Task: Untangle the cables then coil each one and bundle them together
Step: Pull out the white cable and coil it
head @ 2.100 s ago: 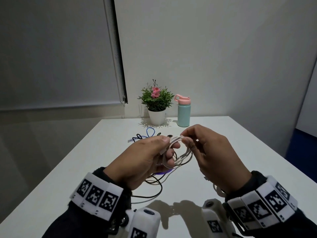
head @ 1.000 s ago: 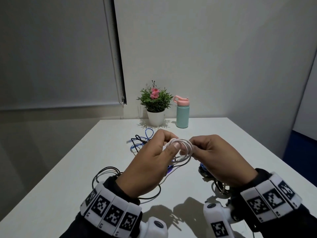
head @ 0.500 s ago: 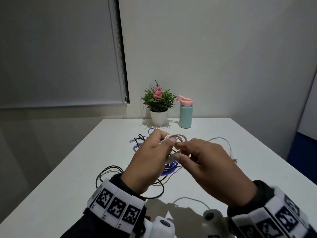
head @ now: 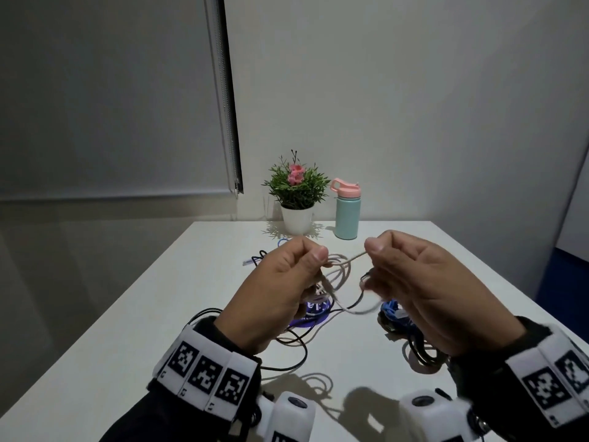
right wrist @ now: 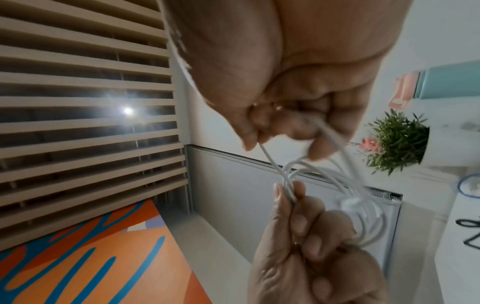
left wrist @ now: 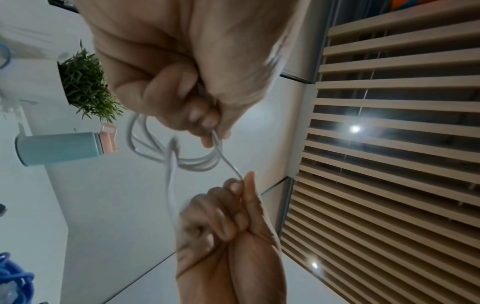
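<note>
Fingers and thumb of the left hand point(head: 277, 291) pinch the loops of the white cable point(head: 339, 269). Right hand point(head: 424, 282) pinches the cable's loose end, curled tight, pulling it straight. Both are held up over the middle of the table point(head: 127, 330). Black cables point(head: 287, 352) and a blue cable point(head: 390, 309) lie under them. A plant point(head: 296, 189) and bottle point(head: 346, 212) stand at the far edge.

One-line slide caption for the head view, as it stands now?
Left hand holds a white cable coil while right hand pinches its free strand above a table strewn with cables.
</note>
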Demonstrator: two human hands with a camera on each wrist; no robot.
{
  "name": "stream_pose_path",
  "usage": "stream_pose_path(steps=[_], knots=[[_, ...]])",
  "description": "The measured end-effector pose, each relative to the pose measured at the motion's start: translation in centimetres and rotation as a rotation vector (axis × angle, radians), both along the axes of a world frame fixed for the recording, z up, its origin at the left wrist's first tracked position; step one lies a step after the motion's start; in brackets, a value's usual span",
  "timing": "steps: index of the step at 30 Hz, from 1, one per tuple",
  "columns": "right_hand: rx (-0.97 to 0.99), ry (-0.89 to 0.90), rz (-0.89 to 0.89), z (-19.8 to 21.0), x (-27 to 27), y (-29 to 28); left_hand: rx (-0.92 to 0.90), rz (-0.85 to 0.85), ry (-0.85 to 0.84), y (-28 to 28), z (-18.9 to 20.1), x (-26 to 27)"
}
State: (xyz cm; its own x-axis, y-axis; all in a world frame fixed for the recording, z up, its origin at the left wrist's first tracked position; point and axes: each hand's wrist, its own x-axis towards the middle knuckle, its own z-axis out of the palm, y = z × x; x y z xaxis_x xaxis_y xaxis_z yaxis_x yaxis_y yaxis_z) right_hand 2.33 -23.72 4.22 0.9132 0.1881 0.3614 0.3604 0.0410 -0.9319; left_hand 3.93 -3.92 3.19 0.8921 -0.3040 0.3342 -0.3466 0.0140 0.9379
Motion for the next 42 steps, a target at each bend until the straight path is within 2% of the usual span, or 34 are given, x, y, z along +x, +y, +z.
stream_pose_path(steps=[2,6,10,14,20,23,26,29,31,36,42], knots=[[0.075,0.011,-0.023,0.1,0.3,-0.4,0.000,-0.053,0.013,0.1,-0.1,-0.1],[-0.143,-0.164,-0.241,-0.2,0.9,-0.7,-0.001,-0.302,0.086,0.4,0.0,-0.5],[-0.200,-0.226,-0.218,-0.6,1.1,-0.3,0.001,-0.425,0.162,-0.2,-0.3,-1.0],[-0.123,-0.183,-0.050,-0.9,1.0,0.3,-0.101,-0.363,0.352,-0.6,0.0,-1.0],[-0.187,-0.329,-0.075,-1.2,0.7,0.7,0.007,-0.230,0.336,-0.8,0.2,-1.2],[-0.214,-0.369,-0.125,-1.4,0.7,1.0,-0.040,-0.211,0.370,-0.8,0.3,-0.9],[-0.184,-0.309,-0.100,-1.5,0.7,1.4,-0.112,-0.236,0.367,-0.8,0.2,-0.7],[-0.144,-0.189,-0.073,-1.5,0.7,1.5,-0.116,-0.251,0.341,-0.9,0.2,-0.7],[-0.052,-0.072,-0.030,-1.6,0.6,1.5,-0.106,-0.231,0.301,-1.1,0.0,-0.8],[0.085,0.119,0.035,-1.4,0.9,1.0,0.089,-0.077,-0.012,-2.5,-1.1,-1.2],[0.093,0.271,0.104,-1.9,1.5,0.2,0.088,0.011,-0.259,-2.3,-1.6,-0.9]])
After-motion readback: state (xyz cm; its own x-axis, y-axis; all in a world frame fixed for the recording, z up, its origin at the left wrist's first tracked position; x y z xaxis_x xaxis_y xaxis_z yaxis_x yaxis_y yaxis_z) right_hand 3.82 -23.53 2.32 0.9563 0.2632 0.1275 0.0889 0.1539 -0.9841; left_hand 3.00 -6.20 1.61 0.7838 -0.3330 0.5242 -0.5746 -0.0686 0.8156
